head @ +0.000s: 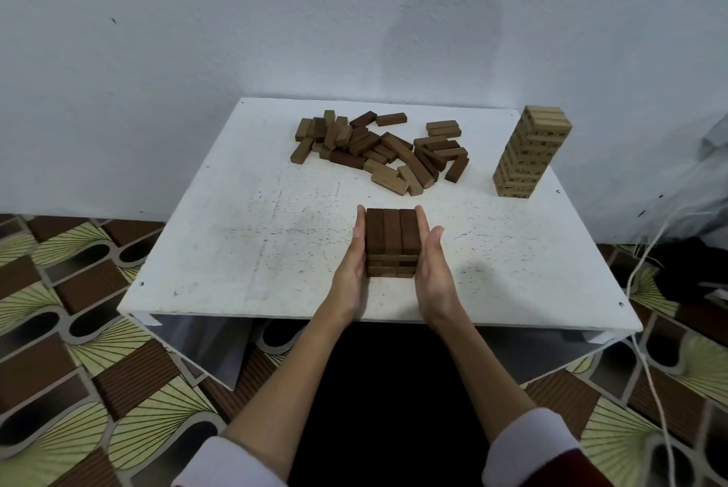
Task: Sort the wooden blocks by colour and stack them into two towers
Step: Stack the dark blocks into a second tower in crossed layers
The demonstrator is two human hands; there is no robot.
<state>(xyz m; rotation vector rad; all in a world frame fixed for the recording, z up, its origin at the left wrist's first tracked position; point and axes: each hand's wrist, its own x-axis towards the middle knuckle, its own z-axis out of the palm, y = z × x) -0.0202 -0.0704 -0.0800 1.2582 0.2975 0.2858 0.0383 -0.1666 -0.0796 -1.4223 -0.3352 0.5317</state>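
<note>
Sleeves [232,463] at the bottom edge, white cuffs, the right one with dark red cloth below it, both forearms reaching forward over the near edge of the white surface [244,242]. Left hand [352,266] flat against the left side of the dark tower [392,242], right hand [431,262] flat against its right side; fingers of both straight and together, pressing the sides, not curled round anything. Right thumb [436,235] sticks up beside the tower, apart from its top. Dark tower stands near the front middle of the surface, a few layers high (exact count hard to tell), top layer three dark brown blocks side by side running away from me, layers below crossing it.

Loose pile [378,149] lies toward the back middle of the surface, dark and lighter brown blocks mixed, overlapping, some tilted on others, well apart from my hands. Light tower [532,151] stands at the back right corner, pale blocks, many layers, leaning slightly, with dark markings on its sides too small to read.

Behind is a white wall [197,33] with a faint stain. Patterned floor [78,329] in brown and green on both sides. White cord [646,348] hangs past the right edge of the surface down to the floor.
</note>
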